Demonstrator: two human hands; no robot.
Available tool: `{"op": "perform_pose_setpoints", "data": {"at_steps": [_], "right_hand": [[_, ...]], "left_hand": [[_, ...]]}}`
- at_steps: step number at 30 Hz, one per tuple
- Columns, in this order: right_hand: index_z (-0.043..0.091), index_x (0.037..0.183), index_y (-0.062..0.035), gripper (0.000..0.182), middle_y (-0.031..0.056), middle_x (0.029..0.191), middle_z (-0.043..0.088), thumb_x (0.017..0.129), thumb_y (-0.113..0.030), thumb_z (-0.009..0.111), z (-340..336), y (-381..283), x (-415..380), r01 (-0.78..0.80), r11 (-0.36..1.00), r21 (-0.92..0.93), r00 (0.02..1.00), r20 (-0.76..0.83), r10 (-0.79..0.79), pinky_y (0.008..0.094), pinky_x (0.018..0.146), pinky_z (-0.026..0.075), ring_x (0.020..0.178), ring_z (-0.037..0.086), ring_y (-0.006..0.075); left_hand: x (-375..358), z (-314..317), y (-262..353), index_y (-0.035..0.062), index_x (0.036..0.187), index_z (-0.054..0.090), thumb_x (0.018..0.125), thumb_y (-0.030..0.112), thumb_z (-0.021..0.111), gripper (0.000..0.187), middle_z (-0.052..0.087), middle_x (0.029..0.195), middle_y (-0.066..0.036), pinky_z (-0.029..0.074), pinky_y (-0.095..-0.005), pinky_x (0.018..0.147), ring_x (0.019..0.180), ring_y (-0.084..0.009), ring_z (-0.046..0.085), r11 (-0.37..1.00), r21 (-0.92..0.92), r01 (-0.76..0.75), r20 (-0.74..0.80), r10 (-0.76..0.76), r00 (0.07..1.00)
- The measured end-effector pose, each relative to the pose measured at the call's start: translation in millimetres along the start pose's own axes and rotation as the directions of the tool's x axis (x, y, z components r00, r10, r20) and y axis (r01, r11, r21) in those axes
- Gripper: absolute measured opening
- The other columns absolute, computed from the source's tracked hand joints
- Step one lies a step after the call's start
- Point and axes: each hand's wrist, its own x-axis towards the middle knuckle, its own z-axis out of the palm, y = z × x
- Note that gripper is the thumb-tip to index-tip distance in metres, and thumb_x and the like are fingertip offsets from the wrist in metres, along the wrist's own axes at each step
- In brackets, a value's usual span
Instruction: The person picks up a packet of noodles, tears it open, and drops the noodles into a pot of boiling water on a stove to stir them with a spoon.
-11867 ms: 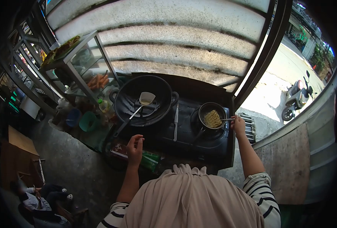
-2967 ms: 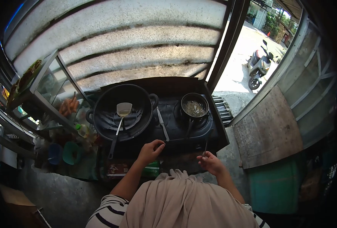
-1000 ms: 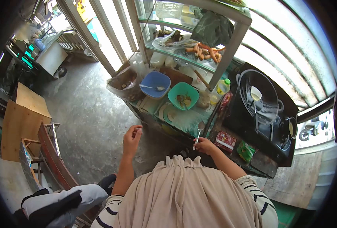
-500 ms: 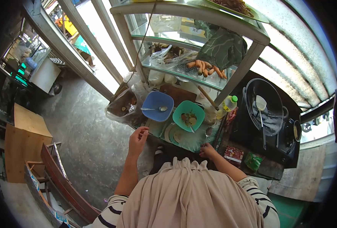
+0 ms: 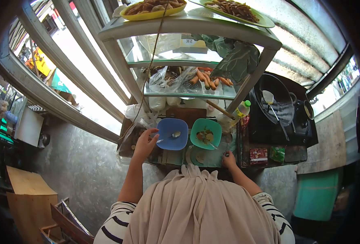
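Observation:
My left hand (image 5: 144,143) reaches to the left rim of a blue bowl (image 5: 179,143) with its fingers apart, close to the handle of the metal spoon (image 5: 172,134) lying in it. Right of it stands a green bowl (image 5: 198,129) holding some food and a second spoon (image 5: 213,145). My right hand (image 5: 229,159) rests with curled fingers on the counter's front edge (image 5: 212,162), below and to the right of the green bowl, and holds nothing.
A glass shelf cabinet (image 5: 251,79) stands behind the bowls, with carrots (image 5: 206,79) inside and a yellow plate (image 5: 147,15) and a green plate (image 5: 265,20) of food on top. To the right are an oil bottle (image 5: 240,109), a black wok (image 5: 287,87) with ladle, a small pot (image 5: 308,109) and packets (image 5: 259,154).
I have turned from the stove to the counter with the bowls. My right hand has let go of the spoon, which now lies in the green bowl. My left hand has reached the blue bowl.

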Motion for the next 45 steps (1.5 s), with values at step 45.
{"op": "perform_pose_setpoints", "data": {"at_steps": [45], "right_hand": [[0.042, 0.123, 0.0029, 0.053, 0.0241, 0.098, 0.058, 0.075, 0.009, 0.063, 14, 20, 45, -0.111, 0.985, 0.134, 0.906, 0.420, 0.045, 0.0462, 0.061, 0.059, 0.075, 0.068, 0.0384]], "left_hand": [[-87, 22, -35, 0.0132, 0.136, 0.048, 0.088, 0.047, 0.058, 0.060, 0.022, 0.153, -0.023, 0.039, -0.0418, 0.105, 0.128, -0.0413, 0.046, 0.920, 0.369, 0.132, 0.247, -0.235, 0.940]]}}
